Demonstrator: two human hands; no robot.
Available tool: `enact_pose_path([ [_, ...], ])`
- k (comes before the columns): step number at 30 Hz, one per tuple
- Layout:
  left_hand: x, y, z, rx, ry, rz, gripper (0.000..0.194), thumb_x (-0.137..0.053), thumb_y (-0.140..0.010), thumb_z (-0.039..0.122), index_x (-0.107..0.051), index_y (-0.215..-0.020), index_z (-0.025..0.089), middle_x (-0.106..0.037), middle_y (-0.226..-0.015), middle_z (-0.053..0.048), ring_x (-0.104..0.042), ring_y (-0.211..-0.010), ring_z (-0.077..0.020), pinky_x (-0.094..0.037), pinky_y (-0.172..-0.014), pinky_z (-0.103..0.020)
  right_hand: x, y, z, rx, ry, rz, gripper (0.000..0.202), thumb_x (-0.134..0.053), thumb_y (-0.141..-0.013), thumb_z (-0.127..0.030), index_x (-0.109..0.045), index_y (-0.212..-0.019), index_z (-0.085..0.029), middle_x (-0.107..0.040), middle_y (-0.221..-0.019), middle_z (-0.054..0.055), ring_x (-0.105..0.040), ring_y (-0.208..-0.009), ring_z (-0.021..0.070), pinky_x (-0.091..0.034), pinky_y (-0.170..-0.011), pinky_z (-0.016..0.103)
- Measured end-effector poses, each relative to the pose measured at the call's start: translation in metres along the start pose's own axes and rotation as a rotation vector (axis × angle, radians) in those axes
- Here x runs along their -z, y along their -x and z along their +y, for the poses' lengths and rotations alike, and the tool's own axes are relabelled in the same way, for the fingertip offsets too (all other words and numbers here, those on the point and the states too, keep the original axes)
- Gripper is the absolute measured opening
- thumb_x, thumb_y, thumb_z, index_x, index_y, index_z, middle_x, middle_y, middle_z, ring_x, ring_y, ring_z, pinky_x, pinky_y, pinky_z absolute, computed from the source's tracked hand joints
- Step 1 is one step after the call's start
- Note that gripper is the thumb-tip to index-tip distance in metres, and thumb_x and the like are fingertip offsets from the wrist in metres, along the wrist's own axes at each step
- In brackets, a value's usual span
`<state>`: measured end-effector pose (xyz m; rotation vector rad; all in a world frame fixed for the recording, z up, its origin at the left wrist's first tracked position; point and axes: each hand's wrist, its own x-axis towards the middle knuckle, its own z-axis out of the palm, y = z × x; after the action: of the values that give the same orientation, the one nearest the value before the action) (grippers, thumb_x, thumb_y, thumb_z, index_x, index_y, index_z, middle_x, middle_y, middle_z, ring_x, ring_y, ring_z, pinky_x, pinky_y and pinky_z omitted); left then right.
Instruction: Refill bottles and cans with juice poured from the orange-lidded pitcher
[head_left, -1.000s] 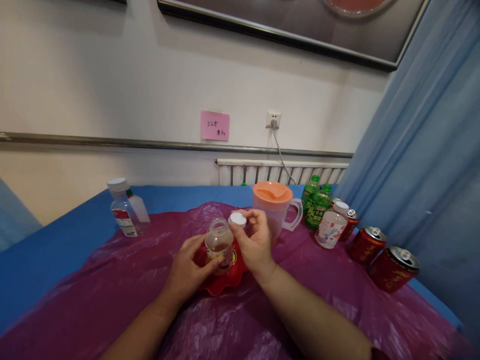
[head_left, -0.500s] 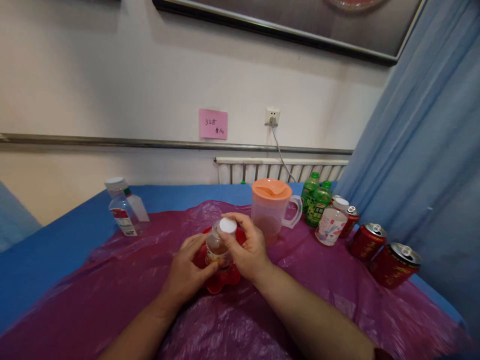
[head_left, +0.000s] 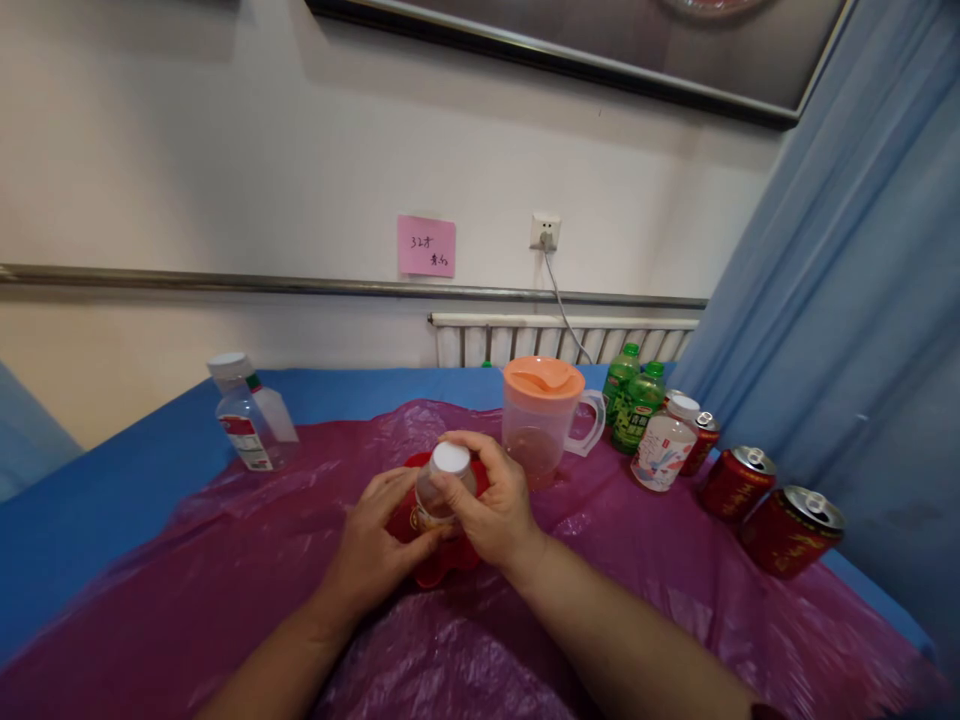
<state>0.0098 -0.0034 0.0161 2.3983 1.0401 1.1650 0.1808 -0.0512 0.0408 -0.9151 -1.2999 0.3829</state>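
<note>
A clear bottle (head_left: 439, 492) with a white cap (head_left: 451, 458) stands in or over a red scalloped dish (head_left: 436, 572) in the middle of the table. My left hand (head_left: 379, 535) is wrapped round the bottle's lower left side. The fingers and thumb of my right hand (head_left: 495, 500) are closed about its neck, just under the cap. The cap sits on the mouth of the bottle. Just behind my right hand is a clear pitcher (head_left: 536, 432) with an orange lid (head_left: 544, 376), holding some liquid.
Two capped bottles (head_left: 247, 430) stand at the left. At the right are green bottles (head_left: 637, 408), a capped bottle with a floral label (head_left: 664, 448) and several red cans (head_left: 791, 535). Crumpled purple plastic (head_left: 262, 560) covers much of the blue table (head_left: 90, 530).
The white cap has moved slightly left and down and now sits over the bottle's mouth. My right hand has shifted a little with it; my left hand has hardly moved.
</note>
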Motion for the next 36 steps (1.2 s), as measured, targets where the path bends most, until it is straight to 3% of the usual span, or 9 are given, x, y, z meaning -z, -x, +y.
enact_pose_path([
  [8,0.0003,0.0001,-0.0018,-0.005,0.005,-0.007,0.052,-0.076,-0.077,0.056,-0.07,-0.118,0.026,-0.072,-0.114,-0.008,-0.066,-0.109,-0.0286,-0.056,-0.097,-0.046,-0.0033,0.0014,0.0015,-0.002,0.009,0.069,0.034,-0.075,-0.084,-0.04,-0.067,-0.114,-0.026,-0.073,-0.105,0.004,-0.069,-0.096,0.0233,-0.054,-0.089,0.04],
  [15,0.0013,-0.0003,0.0002,-0.013,0.001,-0.006,0.054,-0.075,-0.077,0.06,-0.07,-0.117,0.024,-0.072,-0.114,-0.009,-0.067,-0.106,-0.0281,-0.057,-0.095,-0.045,0.0028,0.0021,0.0004,0.177,0.094,-0.023,0.04,-0.064,-0.093,-0.037,-0.062,-0.132,-0.025,-0.07,-0.12,0.009,-0.065,-0.111,0.0246,-0.052,-0.098,0.043],
  [20,0.001,0.0,-0.0024,-0.017,-0.008,0.0,0.052,-0.075,-0.078,0.055,-0.069,-0.119,0.023,-0.07,-0.116,-0.01,-0.066,-0.107,-0.0276,-0.057,-0.096,-0.045,0.0038,0.0045,-0.0006,0.205,0.141,-0.038,0.041,-0.052,-0.097,-0.029,-0.058,-0.137,-0.02,-0.069,-0.126,0.012,-0.064,-0.116,0.0249,-0.051,-0.102,0.044],
  [36,0.0022,-0.0003,0.0008,-0.044,-0.001,-0.009,0.051,-0.073,-0.079,0.059,-0.069,-0.117,0.025,-0.072,-0.113,-0.008,-0.067,-0.105,-0.0272,-0.057,-0.095,-0.045,-0.0005,0.0022,0.0016,0.186,0.136,0.057,0.037,-0.069,-0.09,-0.032,-0.063,-0.124,-0.022,-0.069,-0.113,0.008,-0.065,-0.105,0.0221,-0.053,-0.095,0.041],
])
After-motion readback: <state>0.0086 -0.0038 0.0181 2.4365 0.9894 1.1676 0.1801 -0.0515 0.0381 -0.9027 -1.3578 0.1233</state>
